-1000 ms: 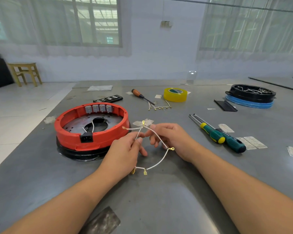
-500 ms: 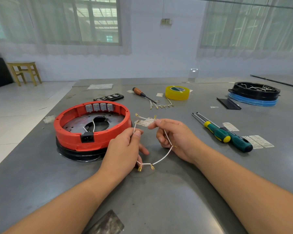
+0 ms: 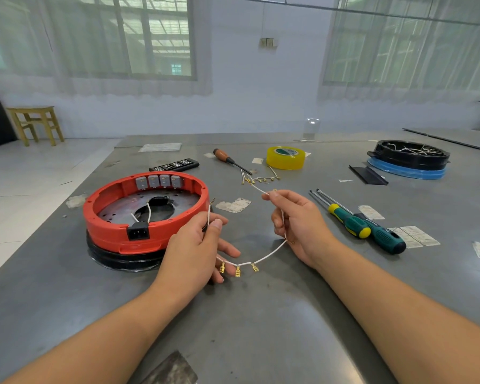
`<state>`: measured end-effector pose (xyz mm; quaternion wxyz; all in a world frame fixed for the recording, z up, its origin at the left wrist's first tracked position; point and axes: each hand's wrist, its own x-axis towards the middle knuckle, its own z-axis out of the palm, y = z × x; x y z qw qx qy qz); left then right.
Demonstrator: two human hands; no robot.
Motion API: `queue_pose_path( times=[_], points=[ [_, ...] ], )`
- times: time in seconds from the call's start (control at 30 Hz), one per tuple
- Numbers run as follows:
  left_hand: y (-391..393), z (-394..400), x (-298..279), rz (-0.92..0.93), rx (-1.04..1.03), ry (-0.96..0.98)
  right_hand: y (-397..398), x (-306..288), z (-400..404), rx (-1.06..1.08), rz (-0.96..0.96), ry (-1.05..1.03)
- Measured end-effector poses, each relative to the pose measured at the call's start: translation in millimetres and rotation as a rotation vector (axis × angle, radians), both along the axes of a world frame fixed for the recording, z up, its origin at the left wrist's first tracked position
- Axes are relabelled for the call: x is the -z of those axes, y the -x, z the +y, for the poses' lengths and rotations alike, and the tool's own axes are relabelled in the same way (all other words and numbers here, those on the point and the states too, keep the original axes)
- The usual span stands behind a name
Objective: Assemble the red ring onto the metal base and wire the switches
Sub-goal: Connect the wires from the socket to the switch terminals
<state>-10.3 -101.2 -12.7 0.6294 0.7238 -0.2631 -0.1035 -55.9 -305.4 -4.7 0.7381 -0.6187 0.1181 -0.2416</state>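
both hands pinch the white wire harness (image 3: 263, 256), left hand (image 3: 198, 248) near one end, right hand (image 3: 295, 223) at the other, stretched to untangle terminals. red ring (image 3: 144, 212) sits on metal base (image 3: 128, 202) on tabletop (image 3: 261, 314), switches (image 3: 159, 180) unwired.

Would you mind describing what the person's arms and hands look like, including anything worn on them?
Both forearms are bare as far as the frame shows: no sleeves, gloves, watch or bracelet are visible. The left hand and the right hand are bare too, with no rings that I can see and short, unpainted nails. No markings or bandages show on either arm.
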Motion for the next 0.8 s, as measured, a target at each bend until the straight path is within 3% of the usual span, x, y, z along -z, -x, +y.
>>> queue_pose_path(
  times=[0.27, 0.4, 0.8],
  points=[
    [-3.6, -1.7, 2.1, 0.115, -0.021, 0.105, -4.8, 1.8, -16.5, 0.217, 0.012, -0.213],
    [-3.9, -3.5, 0.8, 0.164, -0.023, 0.164, -2.7, 1.2, -22.7, 0.210, -0.005, -0.308],
    [-8.3, 2.7, 4.6, 0.084, 0.148, 0.039, -4.5, 5.1, -10.9, 0.190, 0.064, -0.019]
  ],
)
